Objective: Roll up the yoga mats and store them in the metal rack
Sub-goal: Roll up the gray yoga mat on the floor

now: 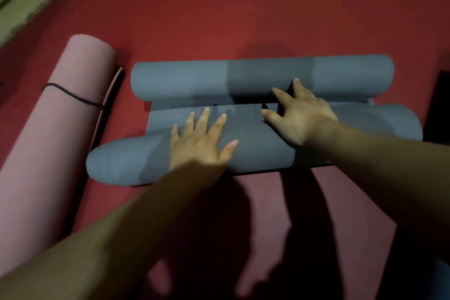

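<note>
STEP: rolling the grey mat [258, 151] on the red floor [243, 19] | HANDS: both flat, fingers spread, gripping nothing; left hand [199, 143] on the near roll, right hand [299, 117] reaching over the flat strip | NEXT: push evenly, I reckon, for a tight, straight roll | LOOK: curled at both ends, foamy, likely springy | pink mat [60, 117] lies tied just beside it
</note>
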`<state>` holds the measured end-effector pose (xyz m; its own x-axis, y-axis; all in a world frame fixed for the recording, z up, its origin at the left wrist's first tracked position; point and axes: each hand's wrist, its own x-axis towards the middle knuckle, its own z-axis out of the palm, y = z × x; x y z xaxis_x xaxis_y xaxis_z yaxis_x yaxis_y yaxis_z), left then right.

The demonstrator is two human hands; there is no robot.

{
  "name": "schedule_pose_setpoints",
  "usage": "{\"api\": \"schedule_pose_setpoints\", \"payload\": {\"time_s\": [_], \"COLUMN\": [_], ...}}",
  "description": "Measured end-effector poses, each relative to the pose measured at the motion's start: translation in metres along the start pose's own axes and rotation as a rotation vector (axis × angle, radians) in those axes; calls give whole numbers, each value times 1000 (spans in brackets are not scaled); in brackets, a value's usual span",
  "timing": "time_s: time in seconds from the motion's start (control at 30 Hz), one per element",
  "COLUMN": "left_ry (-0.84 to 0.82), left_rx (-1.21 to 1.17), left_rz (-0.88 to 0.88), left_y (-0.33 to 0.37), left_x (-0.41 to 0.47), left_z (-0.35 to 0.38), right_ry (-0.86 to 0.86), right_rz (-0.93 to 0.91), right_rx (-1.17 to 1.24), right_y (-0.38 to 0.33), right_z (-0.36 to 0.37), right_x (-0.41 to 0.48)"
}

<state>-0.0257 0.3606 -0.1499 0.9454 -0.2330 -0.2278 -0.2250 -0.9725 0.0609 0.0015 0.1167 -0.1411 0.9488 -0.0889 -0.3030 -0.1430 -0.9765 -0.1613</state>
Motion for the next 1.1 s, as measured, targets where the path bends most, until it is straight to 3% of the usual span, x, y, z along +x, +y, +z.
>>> {"api": "schedule_pose_setpoints", "payload": {"time_s": [0.17,0.5,0.77,0.83,0.97,1.1], "left_ry": [25,-78,-195,-114,206,38], "left_rx": [20,-18,-81,-109,-82,148], "left_rz": [-19,-39,-55,-42,119,249], "left_y": [1,-4,-9,-10,-10,-13], "left_x": [18,53,83,85,57,22], "left_z": [-5,-20,-29,-29,-19,-5], "right_ry": [20,67,72,51,72,153], "right_rz": [17,-46,-286,-314,-326,-368], "right_rx": [31,-37,-231,-282,-329,-337], "right_y": [-2,2,20,25,24,29], "right_z": [-4,2,8,7,6,14], "right_x": [11,3,-26,-23,-16,-15]}}
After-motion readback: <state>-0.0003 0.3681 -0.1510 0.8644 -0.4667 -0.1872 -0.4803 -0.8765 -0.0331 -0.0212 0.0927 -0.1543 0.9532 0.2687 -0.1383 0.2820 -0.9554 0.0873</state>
